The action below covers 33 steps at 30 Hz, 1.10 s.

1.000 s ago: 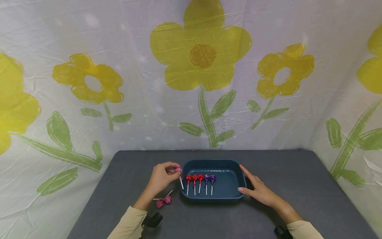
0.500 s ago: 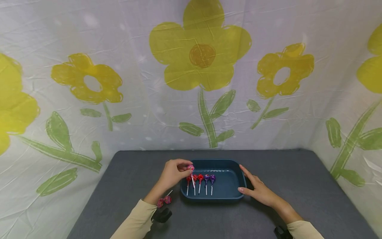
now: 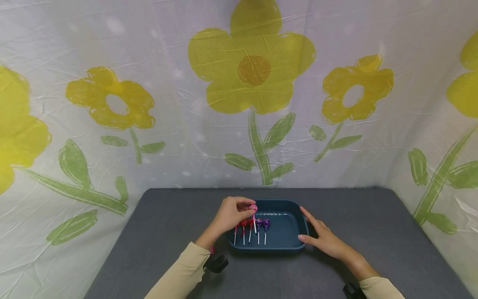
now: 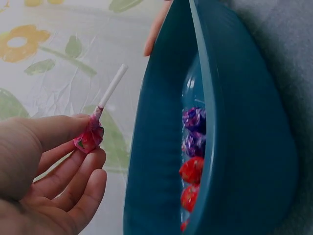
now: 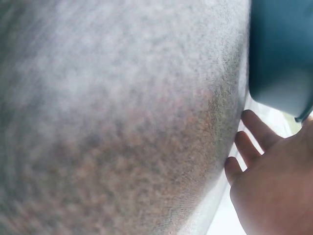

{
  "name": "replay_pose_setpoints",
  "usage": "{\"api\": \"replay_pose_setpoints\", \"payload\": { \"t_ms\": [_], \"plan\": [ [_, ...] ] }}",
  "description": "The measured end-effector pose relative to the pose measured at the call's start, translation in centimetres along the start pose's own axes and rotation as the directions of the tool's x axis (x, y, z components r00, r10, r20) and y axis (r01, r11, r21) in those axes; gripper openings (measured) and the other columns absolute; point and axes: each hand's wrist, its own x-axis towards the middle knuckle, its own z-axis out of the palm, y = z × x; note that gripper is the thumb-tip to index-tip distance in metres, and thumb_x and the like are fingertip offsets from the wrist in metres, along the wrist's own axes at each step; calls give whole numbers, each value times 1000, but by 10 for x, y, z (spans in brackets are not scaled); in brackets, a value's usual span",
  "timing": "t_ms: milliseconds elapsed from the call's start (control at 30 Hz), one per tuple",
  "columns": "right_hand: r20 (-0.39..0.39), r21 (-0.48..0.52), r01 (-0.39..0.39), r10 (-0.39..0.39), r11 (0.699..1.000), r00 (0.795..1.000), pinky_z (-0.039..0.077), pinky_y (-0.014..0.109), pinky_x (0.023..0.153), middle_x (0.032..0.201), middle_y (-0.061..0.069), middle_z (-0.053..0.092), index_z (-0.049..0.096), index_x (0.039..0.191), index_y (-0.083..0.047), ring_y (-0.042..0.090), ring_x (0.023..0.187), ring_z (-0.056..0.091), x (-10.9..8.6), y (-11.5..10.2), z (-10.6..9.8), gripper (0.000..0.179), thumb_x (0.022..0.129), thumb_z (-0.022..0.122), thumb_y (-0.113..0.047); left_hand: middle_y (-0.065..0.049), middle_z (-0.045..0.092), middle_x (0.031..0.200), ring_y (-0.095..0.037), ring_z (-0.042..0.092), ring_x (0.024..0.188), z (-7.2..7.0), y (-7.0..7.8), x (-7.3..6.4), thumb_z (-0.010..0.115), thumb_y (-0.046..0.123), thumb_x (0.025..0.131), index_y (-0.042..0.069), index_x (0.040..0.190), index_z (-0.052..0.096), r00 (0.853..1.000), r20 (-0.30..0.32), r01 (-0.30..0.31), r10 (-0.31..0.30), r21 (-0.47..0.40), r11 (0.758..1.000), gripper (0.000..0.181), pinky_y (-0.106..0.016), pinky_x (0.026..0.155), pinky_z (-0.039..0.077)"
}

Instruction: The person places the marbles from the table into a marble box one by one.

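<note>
My left hand (image 3: 231,214) pinches a pink-wrapped lollipop (image 3: 253,207) by its head, between thumb and fingertips, above the blue tray (image 3: 285,245). In the left wrist view, the white stick of the pink lollipop (image 4: 89,137) points up and away from my hand (image 4: 54,171). Inside the tray lies a row of lollipops: red ones (image 3: 244,223) at the left, partly behind my left hand, and two purple ones (image 3: 266,223) to their right. My right hand (image 3: 325,238) rests against the tray's right end, thumb and index finger spread along the rim, the other fingers extended outside.
On the grey table (image 3: 171,216), a bit of a pink-red lollipop (image 3: 212,250) shows beside my left wrist, mostly hidden by the forearm. A black wrist camera (image 3: 216,263) sits on my left wrist. Behind the table hangs a flower-printed cloth (image 3: 209,145).
My left hand has carried the pink lollipop rightward, from the tray's left edge to above the row. The left forearm now covers most of the loose lollipops. The right hand and tray stay put.
</note>
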Motion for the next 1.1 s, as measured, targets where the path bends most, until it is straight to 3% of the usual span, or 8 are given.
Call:
{"api": "replay_pose_setpoints", "payload": {
  "t_ms": [233,433,633,800,1100],
  "plan": [
    [-5,8,7,-7,1000,1000,34,75,93,161,20,23,6,160,-32,49,142,24,1,1,-1,86,96,63,-42,-4,76,93,-11,69,77,17,7,10,77,16,87,7,110,76,999,31,9,-9,-4,1000,25,-22,65,55],
    [-6,-1,-5,5,1000,1000,31,76,95,161,17,23,6,160,-35,48,142,24,1,0,0,85,96,62,-44,-3,76,91,-8,68,75,32,7,18,77,17,87,7,110,76,999,54,10,-9,-27,1000,25,-22,65,54],
    [-19,-5,-1,1,1000,1000,32,75,95,159,21,27,8,159,-36,48,140,26,1,-1,1,87,94,65,-45,-3,75,90,-8,68,75,49,3,21,77,16,87,7,108,77,998,62,3,0,-54,999,23,-20,66,54],
    [-17,-3,-7,7,1000,1000,32,75,95,159,21,26,7,159,-37,48,141,26,1,-1,1,86,95,64,-43,-2,75,88,-4,65,72,61,-5,22,79,16,86,7,107,77,998,55,1,0,-28,1000,23,-19,64,52],
    [-14,-24,-6,6,1000,1000,32,76,94,157,25,28,7,159,-36,51,140,26,-1,-2,-1,86,95,63,-45,-2,76,96,-5,69,80,70,-15,21,79,15,85,8,106,77,998,49,-31,31,-2,1000,22,-19,71,54]
  ]
}}
